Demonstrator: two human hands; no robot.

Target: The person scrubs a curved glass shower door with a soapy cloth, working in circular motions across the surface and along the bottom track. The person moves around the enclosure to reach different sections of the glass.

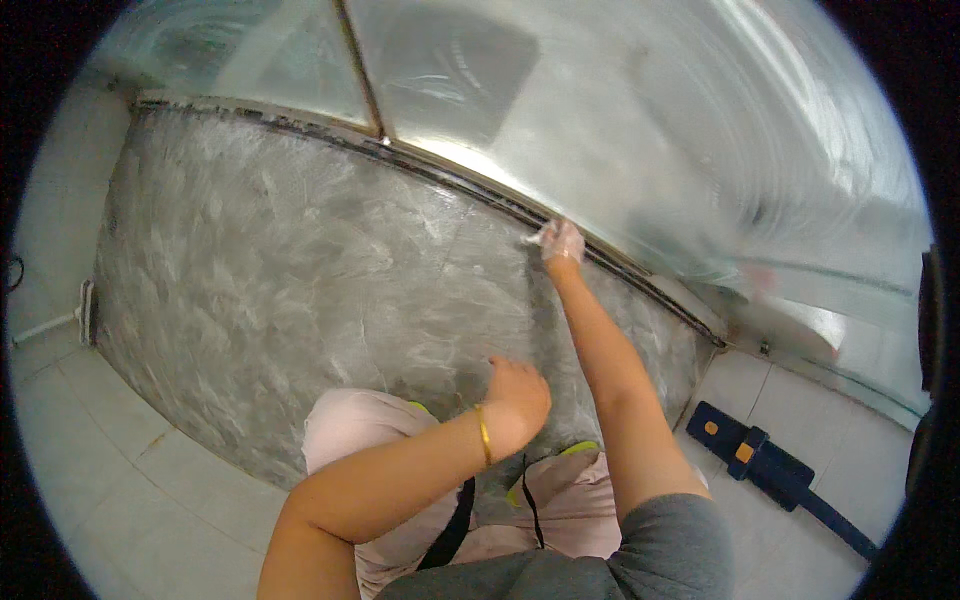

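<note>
My right hand [562, 241], coated in white lather, rests at the dark metal track [480, 193] below the glass panels. A small white thing [532, 238] sticks out from its left side; lather and blur hide what it is. Closer to me, my left hand [519, 397] is bent at the wrist above the grey surface, near my knees. Its fingers curl down and away from view, and nothing shows in it. A yellow bangle [484, 433] circles that wrist. White soapy streaks cover the grey marbled surface [300, 262] around both hands.
Smeared glass panels [622, 135] rise behind the track, divided by a thin metal upright [358, 67]. A dark blue strap-like item [772, 466] with orange patches lies at right on pale tiles [795, 390]. At the left wall is a flat-headed tool [87, 313] with a white handle.
</note>
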